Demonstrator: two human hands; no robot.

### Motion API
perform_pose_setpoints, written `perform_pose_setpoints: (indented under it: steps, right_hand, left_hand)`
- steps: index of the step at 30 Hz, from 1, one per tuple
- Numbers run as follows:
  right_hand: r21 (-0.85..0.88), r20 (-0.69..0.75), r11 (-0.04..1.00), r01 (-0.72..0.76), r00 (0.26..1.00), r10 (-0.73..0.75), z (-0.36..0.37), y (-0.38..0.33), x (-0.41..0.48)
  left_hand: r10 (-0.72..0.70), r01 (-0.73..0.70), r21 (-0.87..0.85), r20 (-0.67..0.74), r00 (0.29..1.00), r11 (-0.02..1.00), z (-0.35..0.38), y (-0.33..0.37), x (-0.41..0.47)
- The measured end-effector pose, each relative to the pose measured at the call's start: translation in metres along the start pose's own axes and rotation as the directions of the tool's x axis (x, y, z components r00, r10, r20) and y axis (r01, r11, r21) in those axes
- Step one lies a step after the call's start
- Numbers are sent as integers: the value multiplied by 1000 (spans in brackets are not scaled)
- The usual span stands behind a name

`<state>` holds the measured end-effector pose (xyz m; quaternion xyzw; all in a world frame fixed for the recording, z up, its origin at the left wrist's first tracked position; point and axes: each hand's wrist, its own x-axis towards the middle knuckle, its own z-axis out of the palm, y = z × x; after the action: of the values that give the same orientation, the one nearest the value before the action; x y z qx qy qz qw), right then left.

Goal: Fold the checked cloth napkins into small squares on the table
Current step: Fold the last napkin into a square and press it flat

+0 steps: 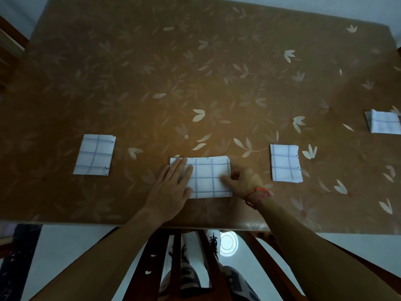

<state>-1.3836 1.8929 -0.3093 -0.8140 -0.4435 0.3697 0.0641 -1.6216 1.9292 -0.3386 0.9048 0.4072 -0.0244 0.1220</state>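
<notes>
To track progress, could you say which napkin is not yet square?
The middle napkin, touched by the left hand and right hand: the only wide rectangle.

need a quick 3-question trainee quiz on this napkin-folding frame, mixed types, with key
1. Count: how many checked napkins lie on the table?
2. True or false: the left hand lies flat on the centre napkin.
3. The right hand: A) hovers clear of everything, B) pinches the centre napkin's right edge, C) lifts the far-right napkin.
Key: 1) four: left napkin, centre napkin, right napkin, far-right napkin. 2) true. 3) B.
</notes>
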Motion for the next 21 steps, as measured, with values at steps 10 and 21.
perform_pose_setpoints:
  steps: [10, 21]
  right_hand:
    - [-99, -11, 995, -22, 1000, 21, 2, -4, -1]
    - [-124, -15, 992, -17, 1000, 16, 3, -5, -1]
  left_hand:
    - [3, -5, 55, 38, 999, 998, 4, -7, 1]
    - [-7, 4, 61, 44, 999, 998, 8, -15, 1]
